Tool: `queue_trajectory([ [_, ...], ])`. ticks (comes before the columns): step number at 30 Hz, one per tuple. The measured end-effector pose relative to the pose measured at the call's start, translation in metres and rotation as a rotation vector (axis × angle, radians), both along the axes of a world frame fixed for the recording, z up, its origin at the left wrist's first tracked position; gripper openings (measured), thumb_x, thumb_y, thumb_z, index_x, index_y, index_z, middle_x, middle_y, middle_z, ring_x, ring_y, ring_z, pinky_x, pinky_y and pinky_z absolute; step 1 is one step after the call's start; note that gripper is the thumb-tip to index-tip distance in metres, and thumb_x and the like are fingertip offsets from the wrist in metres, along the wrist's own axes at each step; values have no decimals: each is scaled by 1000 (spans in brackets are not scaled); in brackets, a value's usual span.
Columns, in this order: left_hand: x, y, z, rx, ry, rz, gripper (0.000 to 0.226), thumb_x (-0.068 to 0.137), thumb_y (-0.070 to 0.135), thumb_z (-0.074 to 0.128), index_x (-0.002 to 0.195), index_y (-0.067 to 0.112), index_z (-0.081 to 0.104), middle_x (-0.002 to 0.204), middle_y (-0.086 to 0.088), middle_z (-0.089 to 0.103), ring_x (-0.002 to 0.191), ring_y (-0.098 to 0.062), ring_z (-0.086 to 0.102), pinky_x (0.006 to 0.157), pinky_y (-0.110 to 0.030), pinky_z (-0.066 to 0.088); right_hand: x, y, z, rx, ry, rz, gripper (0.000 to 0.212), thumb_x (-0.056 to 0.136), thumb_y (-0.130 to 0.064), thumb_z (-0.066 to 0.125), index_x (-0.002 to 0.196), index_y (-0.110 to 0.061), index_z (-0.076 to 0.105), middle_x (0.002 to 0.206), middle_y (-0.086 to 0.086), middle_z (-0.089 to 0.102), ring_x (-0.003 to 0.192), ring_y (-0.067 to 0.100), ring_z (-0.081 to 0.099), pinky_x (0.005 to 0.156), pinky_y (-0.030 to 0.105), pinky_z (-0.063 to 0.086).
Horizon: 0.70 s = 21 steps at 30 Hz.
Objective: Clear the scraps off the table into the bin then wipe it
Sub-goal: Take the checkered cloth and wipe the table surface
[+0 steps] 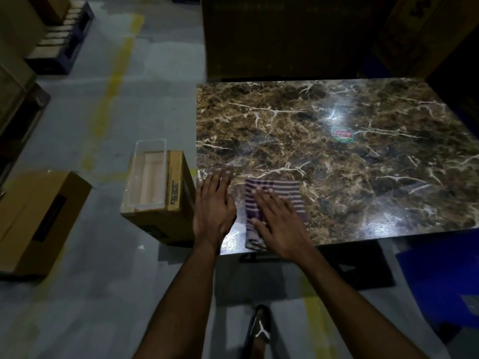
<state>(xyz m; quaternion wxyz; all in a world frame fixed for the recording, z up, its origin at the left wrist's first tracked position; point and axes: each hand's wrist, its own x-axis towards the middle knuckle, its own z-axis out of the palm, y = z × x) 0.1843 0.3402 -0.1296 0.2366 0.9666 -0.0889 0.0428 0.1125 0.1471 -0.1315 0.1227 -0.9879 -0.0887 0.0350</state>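
Note:
A brown marble-patterned table (363,164) fills the right half of the head view. A purple and white striped cloth (282,193) lies folded near its front left corner. My right hand (277,224) presses flat on the cloth, fingers spread. My left hand (213,208) rests flat on the bare tabletop just left of the cloth, at the table's left edge, holding nothing. A clear plastic bin (147,177) sits on a cardboard box (166,203) on the floor, just left of the table. A round green and pink sticker (342,133) is on the tabletop.
A second cardboard box (39,218) lies on the floor at far left. Dark pallets with boxes (62,40) stand at the back left. A large dark carton (285,35) is behind the table. A blue crate (440,275) sits at the lower right. My shoe (260,325) is below.

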Motion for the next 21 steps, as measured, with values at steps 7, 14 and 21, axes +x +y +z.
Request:
queue_trajectory([
  [7,2,-2,-2,69,-11,3,60,103,32,33,162,25,27,170,0,24,158,-16,14,130,-41,6,54,15,5,60,2,-270,72,107,-59,9,167,-20,2,175,-3,-1,161,18,-7,130,49,1],
  [14,1,-4,-2,51,-14,42,60,103,33,34,162,22,27,170,-2,24,158,-16,16,130,-39,4,11,3,6,44,-6,-147,70,106,-61,13,167,-28,11,174,-7,9,161,16,1,129,49,10],
  [21,2,-3,-3,41,-24,47,59,103,33,38,161,23,31,170,-1,25,158,-16,16,130,-42,7,82,5,7,45,1,-329,70,109,-58,18,168,-22,4,175,0,3,161,21,-5,129,48,-4],
])
